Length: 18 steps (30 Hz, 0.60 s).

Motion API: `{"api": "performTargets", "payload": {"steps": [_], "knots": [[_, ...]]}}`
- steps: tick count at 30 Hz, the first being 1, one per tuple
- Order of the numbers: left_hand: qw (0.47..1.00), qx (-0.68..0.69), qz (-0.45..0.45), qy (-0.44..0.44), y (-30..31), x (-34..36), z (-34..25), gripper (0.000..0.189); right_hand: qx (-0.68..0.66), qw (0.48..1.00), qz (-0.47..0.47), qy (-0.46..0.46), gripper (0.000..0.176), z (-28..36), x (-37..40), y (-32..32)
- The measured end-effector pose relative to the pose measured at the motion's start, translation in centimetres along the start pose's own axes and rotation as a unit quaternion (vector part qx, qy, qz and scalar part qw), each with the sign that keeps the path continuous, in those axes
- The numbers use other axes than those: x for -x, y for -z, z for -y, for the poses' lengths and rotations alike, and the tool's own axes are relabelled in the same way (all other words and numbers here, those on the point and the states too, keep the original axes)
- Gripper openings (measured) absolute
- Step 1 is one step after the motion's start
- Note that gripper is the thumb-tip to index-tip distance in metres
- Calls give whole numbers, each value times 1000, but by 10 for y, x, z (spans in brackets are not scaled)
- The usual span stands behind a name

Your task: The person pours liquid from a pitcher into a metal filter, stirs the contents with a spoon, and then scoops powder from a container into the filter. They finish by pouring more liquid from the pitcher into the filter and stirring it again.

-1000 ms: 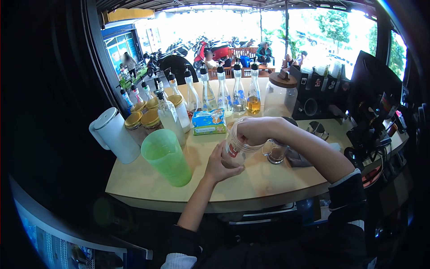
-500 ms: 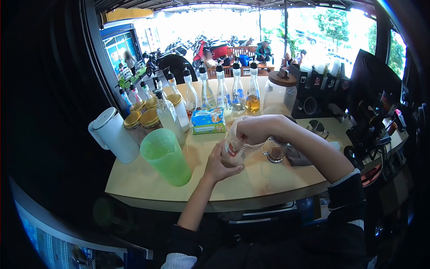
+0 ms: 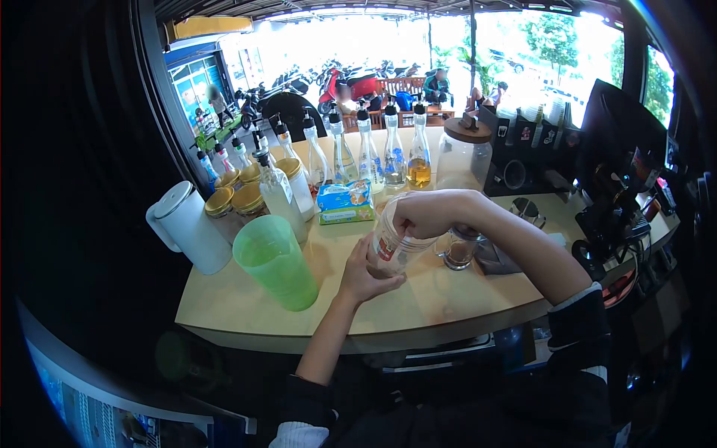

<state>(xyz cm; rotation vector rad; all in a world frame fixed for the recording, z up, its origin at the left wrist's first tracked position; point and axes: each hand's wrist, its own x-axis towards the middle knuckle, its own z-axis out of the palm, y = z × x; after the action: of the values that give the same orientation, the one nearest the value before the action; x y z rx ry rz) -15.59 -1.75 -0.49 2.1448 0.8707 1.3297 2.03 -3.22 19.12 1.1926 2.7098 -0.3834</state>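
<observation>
Item logged: I saw left hand point(image 3: 364, 272) gripping plastic cup point(image 3: 390, 245) below, right hand point(image 3: 427, 214) clamped over its rim.

On my bench point(image 3: 448, 299), a white jug point(image 3: 190, 228) stands just left of the green tumbler point(image 3: 275, 261). Gold-lidded jars point(image 3: 224, 201) and pump bottles point(image 3: 368, 157) sit behind it, with a blue packet point(image 3: 345, 201) behind-right.

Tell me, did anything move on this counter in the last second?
Nothing visibly moved, and nothing was taken up or let go. The left hand still grips the clear plastic cup low down, and the right hand still clasps its top. The green tumbler, white jug, pump bottles and small glass stand as before.
</observation>
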Motion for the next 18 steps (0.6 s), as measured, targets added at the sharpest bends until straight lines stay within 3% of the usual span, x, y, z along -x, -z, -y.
{"api": "performTargets", "payload": {"steps": [18], "knots": [[1000, 1, 0, 17, 0, 1, 3, 100, -91, 994, -58, -9, 19, 0, 34, 16]]}}
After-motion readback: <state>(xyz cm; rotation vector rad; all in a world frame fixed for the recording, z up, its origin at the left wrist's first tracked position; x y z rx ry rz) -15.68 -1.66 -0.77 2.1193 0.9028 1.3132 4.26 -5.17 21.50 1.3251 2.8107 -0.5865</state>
